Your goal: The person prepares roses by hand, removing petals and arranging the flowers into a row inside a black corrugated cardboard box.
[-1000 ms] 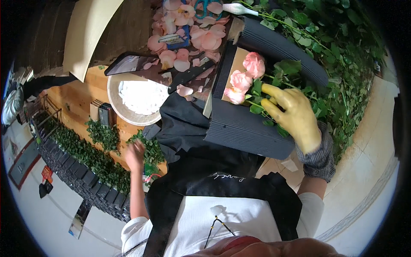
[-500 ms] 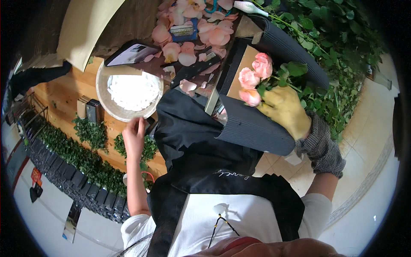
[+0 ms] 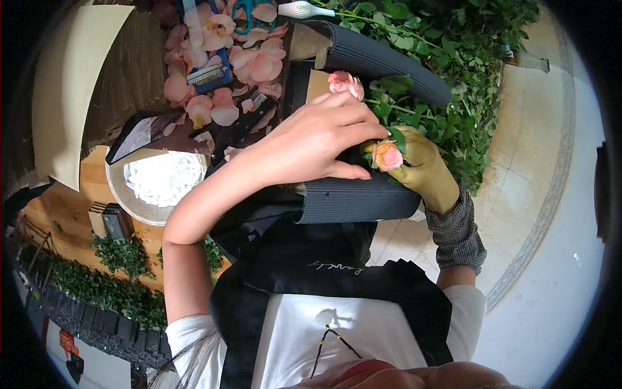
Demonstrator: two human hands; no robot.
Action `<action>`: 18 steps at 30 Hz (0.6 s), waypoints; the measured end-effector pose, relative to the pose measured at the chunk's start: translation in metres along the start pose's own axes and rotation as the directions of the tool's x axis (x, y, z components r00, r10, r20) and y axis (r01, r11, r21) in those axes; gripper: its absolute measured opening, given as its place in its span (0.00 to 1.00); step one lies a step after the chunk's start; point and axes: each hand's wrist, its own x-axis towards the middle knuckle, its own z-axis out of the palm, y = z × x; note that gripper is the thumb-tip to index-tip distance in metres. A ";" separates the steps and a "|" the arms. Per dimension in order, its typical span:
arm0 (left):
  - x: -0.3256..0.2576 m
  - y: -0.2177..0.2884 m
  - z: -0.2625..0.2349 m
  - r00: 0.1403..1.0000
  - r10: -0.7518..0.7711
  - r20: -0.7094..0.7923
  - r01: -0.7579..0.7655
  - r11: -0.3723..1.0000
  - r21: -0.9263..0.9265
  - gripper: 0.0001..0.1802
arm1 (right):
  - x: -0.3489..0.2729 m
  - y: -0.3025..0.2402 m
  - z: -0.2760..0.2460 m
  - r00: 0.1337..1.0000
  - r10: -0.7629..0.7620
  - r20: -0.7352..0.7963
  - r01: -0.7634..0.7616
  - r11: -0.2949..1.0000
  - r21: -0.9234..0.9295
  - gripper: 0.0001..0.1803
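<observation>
My left hand [image 3: 327, 136] is bare and reaches across to the right. Its thumb and fingers are apart beside the roses, with the fingertips at a green leaf; I see nothing held in it. My right hand [image 3: 424, 170], in a yellow glove, is closed around the stem of a pink rose [image 3: 387, 156] just below its bloom. Another pink rose [image 3: 345, 84] shows beyond my left fingers, partly covered by them. Beneath both hands lies a dark ribbed wrap [image 3: 363, 200], with its far flap [image 3: 389, 58] folded up on the other side.
A round basket [image 3: 126, 201] of white pieces stands at the left, a phone [image 3: 136, 136] by its rim. Pink petals [image 3: 256, 61], a black folding tool [image 3: 243, 120] and blue scissors [image 3: 243, 16] lie at the back. Leafy stems [image 3: 470, 84] heap up at the right.
My left hand has swung from the basket rim over to the roses. My gloved right hand still holds the rose and has turned, so one bloom now faces up. The view has shifted.
</observation>
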 end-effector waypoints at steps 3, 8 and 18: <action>-0.002 -0.005 0.009 0.997 -0.075 0.036 0.076 0.996 -0.041 0.31 | 0.004 -0.009 -0.003 1.000 -0.020 0.021 0.020 1.000 -0.003 0.16; -0.002 -0.005 0.012 0.965 -0.248 0.081 0.261 0.928 -0.266 0.20 | -0.005 0.006 0.007 0.992 -0.093 -0.080 0.085 0.992 -0.095 0.17; 0.009 0.023 0.001 0.844 -0.518 0.140 0.534 0.784 -0.316 0.15 | -0.014 -0.025 0.015 0.968 0.035 -0.249 -0.142 0.893 -0.427 0.14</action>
